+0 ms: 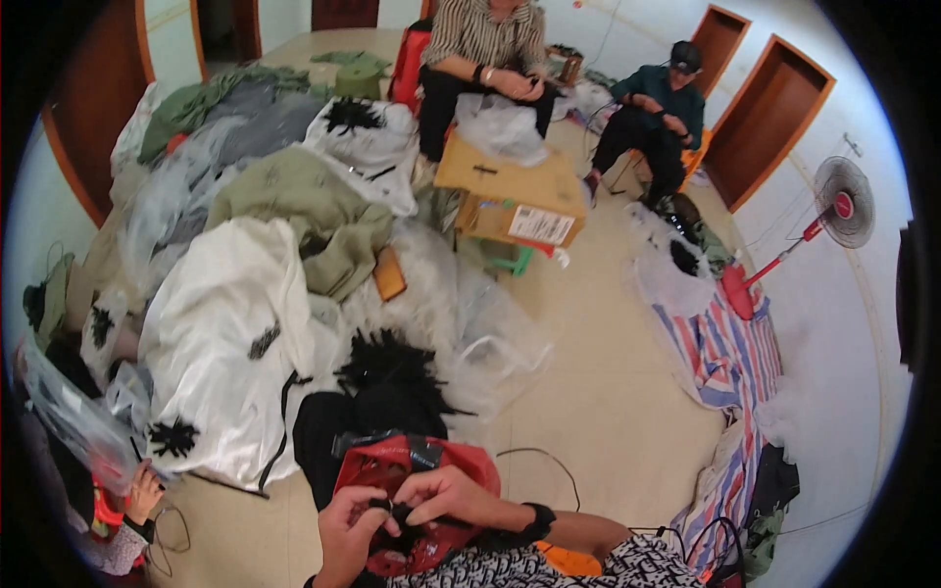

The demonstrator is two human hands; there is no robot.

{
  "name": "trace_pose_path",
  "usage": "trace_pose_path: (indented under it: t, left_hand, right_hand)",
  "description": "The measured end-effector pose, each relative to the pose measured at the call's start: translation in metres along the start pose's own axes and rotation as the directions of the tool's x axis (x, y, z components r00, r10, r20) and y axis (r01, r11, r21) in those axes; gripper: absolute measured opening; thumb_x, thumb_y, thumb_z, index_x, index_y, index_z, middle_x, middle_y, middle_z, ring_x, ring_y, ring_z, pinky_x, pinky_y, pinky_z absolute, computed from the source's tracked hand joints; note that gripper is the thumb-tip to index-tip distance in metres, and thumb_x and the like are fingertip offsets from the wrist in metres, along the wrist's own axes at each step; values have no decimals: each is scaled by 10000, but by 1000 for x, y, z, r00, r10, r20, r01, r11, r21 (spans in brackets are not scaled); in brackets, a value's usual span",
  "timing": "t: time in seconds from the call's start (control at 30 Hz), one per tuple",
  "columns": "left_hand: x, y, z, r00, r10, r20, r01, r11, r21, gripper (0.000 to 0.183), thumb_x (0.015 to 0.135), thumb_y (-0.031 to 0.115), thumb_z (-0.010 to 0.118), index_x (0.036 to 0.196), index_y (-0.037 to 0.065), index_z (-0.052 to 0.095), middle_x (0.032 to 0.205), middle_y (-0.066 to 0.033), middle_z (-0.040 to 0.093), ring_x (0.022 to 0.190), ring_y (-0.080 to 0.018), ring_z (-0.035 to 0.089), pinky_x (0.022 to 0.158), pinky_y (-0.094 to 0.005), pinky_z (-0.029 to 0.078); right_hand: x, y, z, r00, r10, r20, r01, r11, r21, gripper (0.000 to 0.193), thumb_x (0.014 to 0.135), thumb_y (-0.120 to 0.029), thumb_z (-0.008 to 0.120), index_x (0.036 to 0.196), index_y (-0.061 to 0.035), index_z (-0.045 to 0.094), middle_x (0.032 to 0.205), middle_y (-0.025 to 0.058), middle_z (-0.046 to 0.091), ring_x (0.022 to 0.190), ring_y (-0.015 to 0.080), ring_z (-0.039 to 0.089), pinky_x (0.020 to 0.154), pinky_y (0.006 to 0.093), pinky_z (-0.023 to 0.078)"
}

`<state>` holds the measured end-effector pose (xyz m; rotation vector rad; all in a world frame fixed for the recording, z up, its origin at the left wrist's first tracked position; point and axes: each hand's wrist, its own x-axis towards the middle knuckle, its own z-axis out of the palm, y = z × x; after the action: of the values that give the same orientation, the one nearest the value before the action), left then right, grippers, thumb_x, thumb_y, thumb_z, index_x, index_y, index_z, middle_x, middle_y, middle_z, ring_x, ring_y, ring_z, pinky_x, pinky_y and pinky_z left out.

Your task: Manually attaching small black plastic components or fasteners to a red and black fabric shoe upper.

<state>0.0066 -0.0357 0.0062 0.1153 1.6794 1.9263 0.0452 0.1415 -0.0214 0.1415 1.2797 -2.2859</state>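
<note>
Room with a pale tiled floor, its left side heaped with sacks and cloth. A white sack spreads over the heap, a small cluster of black strips at its near left corner. Toward the floor's far edge stands a cardboard box, with a clear plastic bag on its top. Nearest the wearer lies a red sheet; a large bundle of black strips sits beyond its far edge. Above the sheet's near part, the right hand and left hand meet, fingertips pinched closely on a small black piece, whose shape appears partly hidden by the fingers.
</note>
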Motion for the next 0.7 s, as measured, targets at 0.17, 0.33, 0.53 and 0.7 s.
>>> trace_pose_path:
  t: [0.17, 0.33, 0.53, 0.7]
  left_hand:
    - [-2, 27, 12, 993, 55, 108, -79, 970, 229, 148, 792, 11, 518, 931, -1, 568, 729, -49, 568, 585, -96, 536, 549, -201, 421]
    - [-2, 32, 16, 980, 86, 178, -145, 924, 353, 151, 779, 1, 530, 926, -2, 566, 791, -70, 579, 644, -145, 559, 598, -233, 437]
    - [7, 33, 18, 848, 449, 281, -529, 720, 449, 99, 781, -5, 530, 873, 6, 566, 925, -114, 572, 858, -250, 556, 767, -291, 426]
    - [-5, 35, 11, 843, 497, 208, -530, 698, 482, 90, 789, -16, 519, 865, 0, 566, 898, -119, 578, 837, -250, 560, 750, -293, 432]
  right_hand:
    - [0, 1, -1, 998, -52, -40, 51, 999, -13, 68, 727, -31, 618, 781, -2, 589, 625, -1, 540, 494, 50, 472, 456, 182, 351]
    - [2, -1, -2, 983, -184, -25, 180, 979, -99, 56, 717, -23, 613, 731, -14, 559, 611, -9, 518, 485, 48, 459, 442, 184, 328]
    - [2, -1, 3, 992, -121, -45, 123, 992, 40, 73, 724, -30, 607, 757, -11, 545, 613, -11, 509, 500, 52, 467, 459, 183, 349]
    - [-3, 0, 11, 995, -102, 5, 103, 991, -81, 73, 767, -59, 574, 786, 10, 584, 660, 21, 548, 574, 69, 507, 521, 196, 388]
